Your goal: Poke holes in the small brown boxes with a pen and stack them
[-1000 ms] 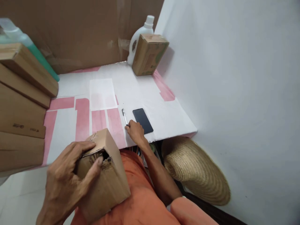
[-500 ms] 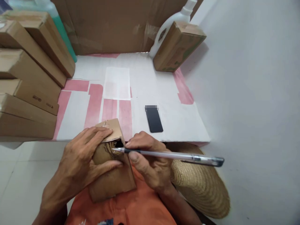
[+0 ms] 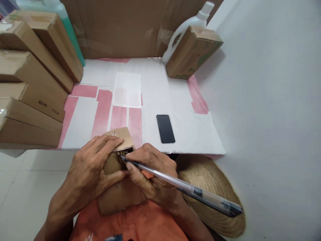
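A small brown cardboard box (image 3: 117, 197) rests on my lap, on the orange cloth. My left hand (image 3: 92, 167) is wrapped round its upper end, fingers closed over the torn flap (image 3: 122, 139). My right hand (image 3: 152, 177) pinches a clear ballpoint pen (image 3: 190, 190). The pen's tip touches the box at the opening under the flap, and its capped end points down to the right.
A black phone (image 3: 165, 128) lies on the white-and-pink table (image 3: 175, 97) in front of me. Stacked cardboard boxes (image 3: 30, 83) fill the left side. A brown box (image 3: 192, 52) leans on a white bottle (image 3: 185, 28) at the back right. A straw hat (image 3: 215, 190) lies below the table edge.
My right hand took the pen from the table beside the phone and brought it to the box. Since then the pen has tilted, its rear end dropping to the right.
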Available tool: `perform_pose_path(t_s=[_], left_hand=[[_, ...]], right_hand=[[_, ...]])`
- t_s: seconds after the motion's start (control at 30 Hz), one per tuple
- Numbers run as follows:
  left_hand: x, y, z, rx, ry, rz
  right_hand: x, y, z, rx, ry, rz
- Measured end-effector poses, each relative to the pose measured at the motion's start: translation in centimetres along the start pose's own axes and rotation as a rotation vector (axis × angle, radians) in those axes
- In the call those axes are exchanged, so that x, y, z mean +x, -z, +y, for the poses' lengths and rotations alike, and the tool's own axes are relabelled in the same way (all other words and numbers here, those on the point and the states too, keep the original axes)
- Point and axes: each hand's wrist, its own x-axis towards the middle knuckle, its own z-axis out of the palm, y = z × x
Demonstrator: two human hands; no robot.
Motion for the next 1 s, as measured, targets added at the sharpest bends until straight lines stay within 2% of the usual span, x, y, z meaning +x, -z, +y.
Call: perform_pose_path(t_s=[0.5, 0.67, 0.77, 0.87, 0.93, 1.0], left_hand=[[0.0, -0.1, -0.2, -0.004, -0.016, 0.01], [0.2, 0.0, -0.1, -0.007, 0.006, 0.009], [0.4, 0.1, 0.1, -0.012, 0.009, 0.014], [0.4, 0.2, 0.0, -0.015, 0.003, 0.016], [0.4, 0.2, -0.1, -0.007, 0.005, 0.001], [0.3, 0.3, -0.3, 0.011, 0.001, -0.007]], right_hand=[[0.6, 1.3, -0.7, -0.042, -0.051, -0.168], [0.7, 2.0, -0.6, -0.057, -0.064, -0.169], [0.3, 2.6, -0.7, -0.076, -0.102, -0.119], [0.0, 3.3, -0.3, -0.006, -0.156, 0.048], [0.0, 3.6, 1.1, 0.099, -0.245, 0.184], [0.3, 3.7, 3.5, 0.159, -0.403, 0.204]])
